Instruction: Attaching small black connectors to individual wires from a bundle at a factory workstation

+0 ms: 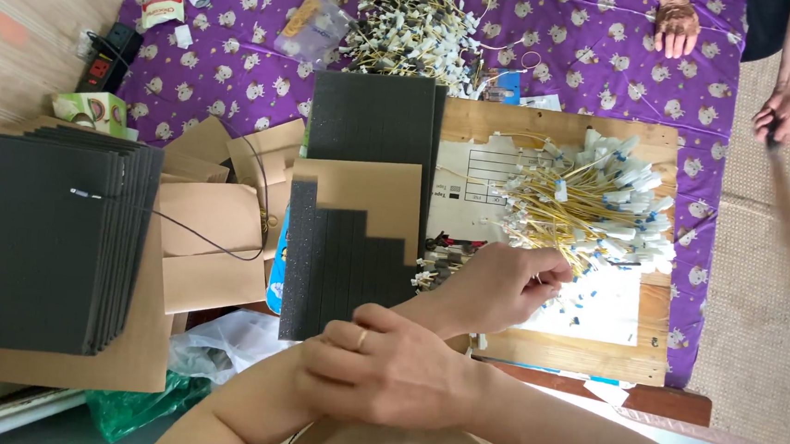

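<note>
My left hand point(502, 285) reaches over a wooden board point(589, 356) and pinches a thin yellow wire at the near edge of a bundle of yellow wires with white connectors point(591, 208). A printed paper sheet point(472, 176) lies under the bundle. My right hand point(385, 370), with a ring on one finger, lies across my left forearm and holds nothing. A black foam sheet with a stepped cardboard piece point(357, 238) on it sits just left of my left hand.
A stack of black foam sheets point(50, 244) on cardboard lies at the left, with brown cardboard pieces point(213, 237) beside it. A second wire heap point(418, 24) rests on the purple patterned cloth point(239, 63). Another person's hands point(677, 27) are at the top right.
</note>
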